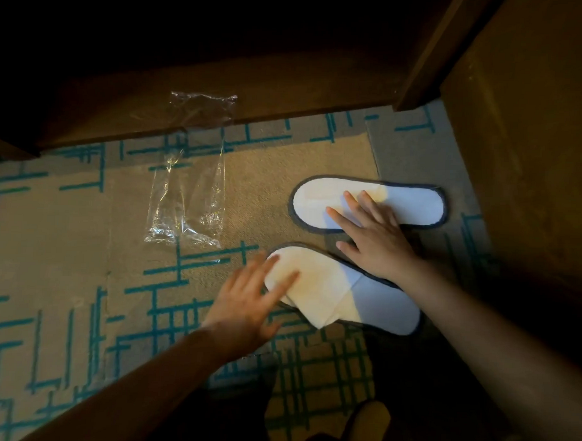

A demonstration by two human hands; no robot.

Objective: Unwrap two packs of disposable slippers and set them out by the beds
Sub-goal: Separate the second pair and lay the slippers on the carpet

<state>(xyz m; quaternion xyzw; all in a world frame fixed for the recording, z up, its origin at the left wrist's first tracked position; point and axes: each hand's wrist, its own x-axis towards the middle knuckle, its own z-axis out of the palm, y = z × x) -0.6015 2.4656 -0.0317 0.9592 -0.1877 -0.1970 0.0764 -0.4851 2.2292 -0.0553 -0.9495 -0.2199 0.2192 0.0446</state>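
Two flat white slippers with dark grey edging lie side by side on the patterned carpet, toes to the left. The far slipper (pixel 412 203) has my right hand (pixel 373 236) resting flat on its toe part, fingers spread. On the toe band of the near slipper (pixel 362 298), my left hand (pixel 250 304) lies with fingers apart, slightly blurred. An empty clear plastic wrapper (pixel 188 197) lies on the carpet to the left, its top end leaning against the dark wooden base.
A dark wooden bed base (pixel 221 86) runs across the top of the view. A wooden panel or cabinet side (pixel 522 162) stands at the right. Beige carpet with teal lines (pixel 67 245) spreads to the left and front. My foot (pixel 372 417) shows at the bottom.
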